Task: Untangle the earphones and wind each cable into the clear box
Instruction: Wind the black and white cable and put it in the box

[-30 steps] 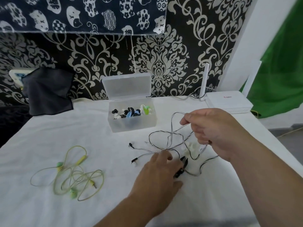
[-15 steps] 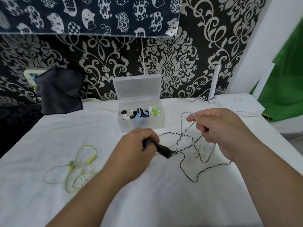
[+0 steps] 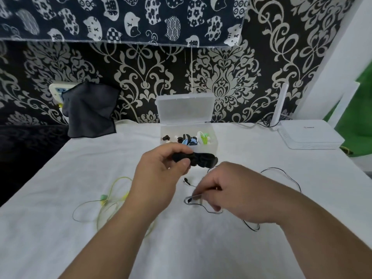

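Your left fingers [image 3: 182, 163] grip a black piece [image 3: 204, 159], lying crosswise before the box [image 3: 214, 144]; right fingers [image 3: 215, 183] pinch cable [image 3: 194, 196] (green earphones [image 3: 104, 197] leftward).

A cloth-covered table [image 3: 60, 178] is pictured from above. A clear box [image 3: 214, 147], its lid [image 3: 184, 108] raised, is set at the back centre, and a white router [image 3: 308, 135] is placed at the back right corner. Yellow-green earphones [image 3: 103, 198] are spread loose at front left, well apart from a black-and-white earphone cable [image 3: 189, 198] strewn in loops right of centre.
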